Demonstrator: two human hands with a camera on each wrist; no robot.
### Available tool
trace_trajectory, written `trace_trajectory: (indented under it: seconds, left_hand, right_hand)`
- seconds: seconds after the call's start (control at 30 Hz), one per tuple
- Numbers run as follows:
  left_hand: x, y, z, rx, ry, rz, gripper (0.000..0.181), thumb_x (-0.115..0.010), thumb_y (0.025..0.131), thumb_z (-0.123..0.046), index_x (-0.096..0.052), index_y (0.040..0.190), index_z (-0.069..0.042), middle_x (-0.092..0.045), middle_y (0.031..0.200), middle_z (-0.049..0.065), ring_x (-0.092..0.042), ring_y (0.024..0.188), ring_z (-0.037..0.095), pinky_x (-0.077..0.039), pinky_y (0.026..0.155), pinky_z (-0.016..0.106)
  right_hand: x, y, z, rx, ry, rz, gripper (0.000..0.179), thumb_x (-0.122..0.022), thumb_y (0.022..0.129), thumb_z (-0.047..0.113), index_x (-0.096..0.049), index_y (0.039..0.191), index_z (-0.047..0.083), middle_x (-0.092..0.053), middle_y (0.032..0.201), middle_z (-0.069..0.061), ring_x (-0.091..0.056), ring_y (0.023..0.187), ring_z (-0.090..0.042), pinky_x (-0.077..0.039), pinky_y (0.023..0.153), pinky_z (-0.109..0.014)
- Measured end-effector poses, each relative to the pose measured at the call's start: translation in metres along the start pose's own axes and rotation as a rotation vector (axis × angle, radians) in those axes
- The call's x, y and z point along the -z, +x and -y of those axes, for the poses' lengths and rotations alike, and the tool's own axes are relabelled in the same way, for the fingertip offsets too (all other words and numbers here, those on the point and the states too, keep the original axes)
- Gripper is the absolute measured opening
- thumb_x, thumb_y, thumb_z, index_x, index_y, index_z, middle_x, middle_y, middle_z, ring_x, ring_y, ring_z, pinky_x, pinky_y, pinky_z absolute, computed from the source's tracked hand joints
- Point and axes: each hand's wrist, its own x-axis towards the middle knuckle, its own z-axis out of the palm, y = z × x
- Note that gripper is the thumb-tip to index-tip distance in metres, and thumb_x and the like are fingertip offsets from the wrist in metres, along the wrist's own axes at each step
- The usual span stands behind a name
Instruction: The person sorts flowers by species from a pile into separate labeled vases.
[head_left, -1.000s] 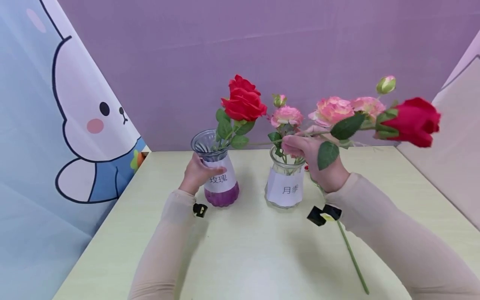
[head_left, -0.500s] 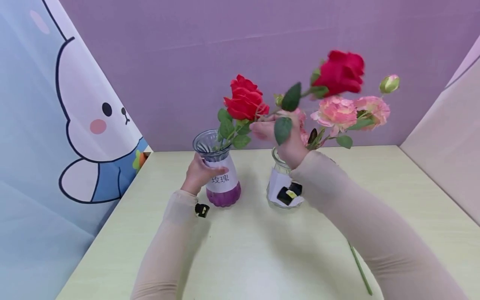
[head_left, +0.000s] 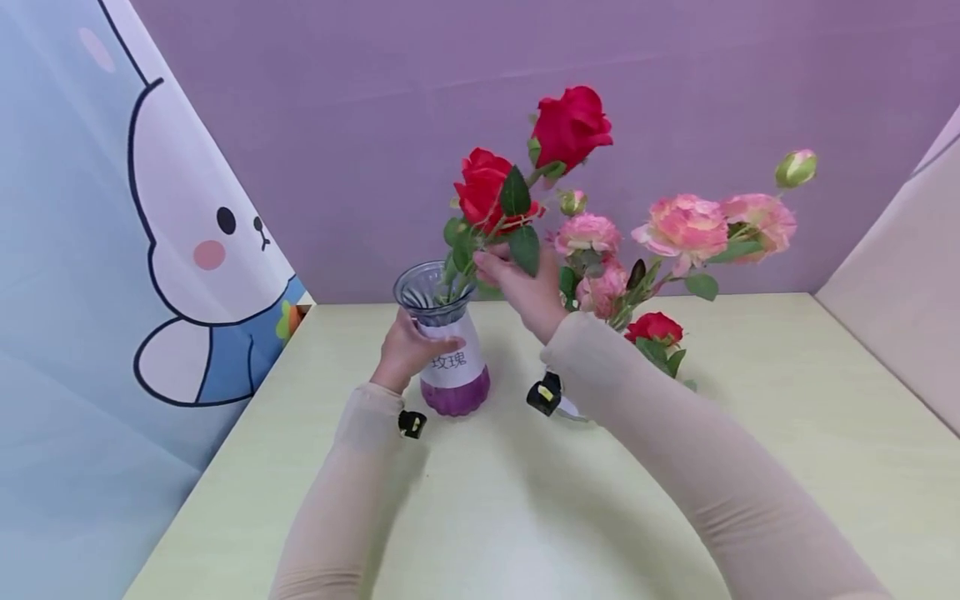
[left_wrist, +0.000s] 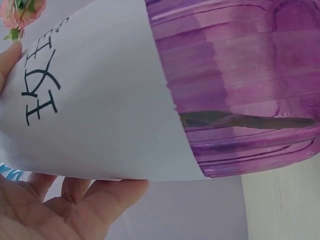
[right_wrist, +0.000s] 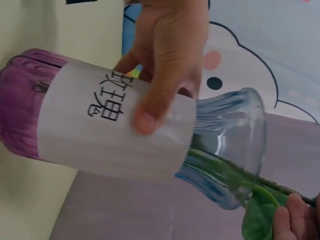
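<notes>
My left hand [head_left: 408, 350] grips a glass vase [head_left: 455, 397] with a blue rim, purple base and white paper label, thumb across the label. One red rose [head_left: 480, 185] stands in it, leaning right; a stem [left_wrist: 250, 121] shows inside the purple base in the left wrist view. My right hand [head_left: 531, 287] pinches the stem of a second red rose [head_left: 573, 129] right of the vase's mouth, its bloom up and to the right. Right-hand fingers [right_wrist: 296, 220] show beside green leaves [right_wrist: 260, 215] at the mouth; whether this rose's lower stem is inside, I cannot tell.
Pink flowers [head_left: 682, 229] rise from a second vase [head_left: 572, 410], mostly hidden behind my right forearm. Another red flower [head_left: 656, 327] lies low on the table [head_left: 480, 517] to its right. A purple backdrop [head_left: 375, 167] closes off the back, a rabbit-print curtain [head_left: 67, 333] the left.
My right hand has moved left from the second vase to the first one's mouth. The rose it holds has swung from pointing right to nearly upright. My left hand keeps its grip.
</notes>
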Motion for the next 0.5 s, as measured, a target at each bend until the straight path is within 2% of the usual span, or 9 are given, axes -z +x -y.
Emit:
trace_trajectory:
  seconds: [0.1, 0.17, 0.27, 0.33, 0.43, 0.5]
  left_hand:
    - [-0.001, 0.000, 0.000, -0.002, 0.003, -0.005, 0.098, -0.086, 0.070, -0.020, -0.025, 0.146, -0.012, -0.049, 0.137, 0.017, -0.050, 0.121, 0.036, -0.040, 0.100, 0.055]
    - [-0.001, 0.000, 0.000, -0.003, 0.004, -0.011, 0.098, -0.085, 0.070, -0.020, -0.024, 0.146, -0.013, -0.049, 0.136, 0.017, -0.051, 0.121, 0.036, -0.041, 0.100, 0.054]
    - [0.000, 0.000, 0.001, 0.003, 0.008, -0.016, 0.098, -0.085, 0.070, -0.021, -0.023, 0.147, -0.013, -0.050, 0.136, 0.017, -0.051, 0.121, 0.036, -0.041, 0.100, 0.054]
    - [0.000, 0.000, 0.001, 0.007, 0.017, -0.020, 0.098, -0.085, 0.071, -0.022, -0.023, 0.147, -0.013, -0.051, 0.135, 0.017, -0.051, 0.120, 0.035, -0.041, 0.100, 0.054]
    - [0.000, 0.000, 0.000, 0.002, 0.027, -0.021, 0.098, -0.085, 0.071, -0.023, -0.024, 0.146, -0.011, -0.052, 0.133, 0.017, -0.051, 0.120, 0.035, -0.041, 0.100, 0.054]
    - [-0.001, 0.000, 0.000, -0.001, 0.027, -0.020, 0.097, -0.085, 0.071, -0.023, -0.024, 0.146, -0.011, -0.052, 0.133, 0.017, -0.051, 0.120, 0.036, -0.041, 0.100, 0.054]
  right_hand:
    - [-0.004, 0.004, -0.005, -0.037, -0.079, 0.025, 0.027, -0.060, 0.096, 0.023, -0.064, 0.113, 0.002, -0.069, 0.107, -0.013, -0.068, 0.098, -0.022, -0.052, 0.090, -0.031]
    - [-0.008, 0.006, -0.009, -0.014, -0.165, 0.047, 0.028, -0.058, 0.097, 0.027, -0.065, 0.112, 0.005, -0.070, 0.105, -0.011, -0.067, 0.097, -0.020, -0.052, 0.090, -0.031]
    - [-0.012, 0.007, -0.015, 0.089, -0.235, 0.066, 0.025, -0.061, 0.095, 0.024, -0.068, 0.108, 0.003, -0.070, 0.097, -0.013, -0.067, 0.088, -0.022, -0.055, 0.081, -0.031]
    - [-0.015, 0.008, -0.018, 0.129, -0.304, 0.090, 0.024, -0.063, 0.094, 0.023, -0.071, 0.103, 0.002, -0.071, 0.091, -0.012, -0.066, 0.079, -0.022, -0.055, 0.073, -0.030]
    - [-0.017, 0.009, -0.023, 0.137, -0.402, 0.130, 0.023, -0.065, 0.093, 0.021, -0.074, 0.100, 0.001, -0.072, 0.086, -0.011, -0.063, 0.068, -0.021, -0.054, 0.062, -0.028]
    - [-0.017, 0.008, -0.024, 0.113, -0.420, 0.150, 0.022, -0.066, 0.092, 0.019, -0.074, 0.098, 0.001, -0.072, 0.084, -0.011, -0.062, 0.064, -0.022, -0.052, 0.058, -0.027]
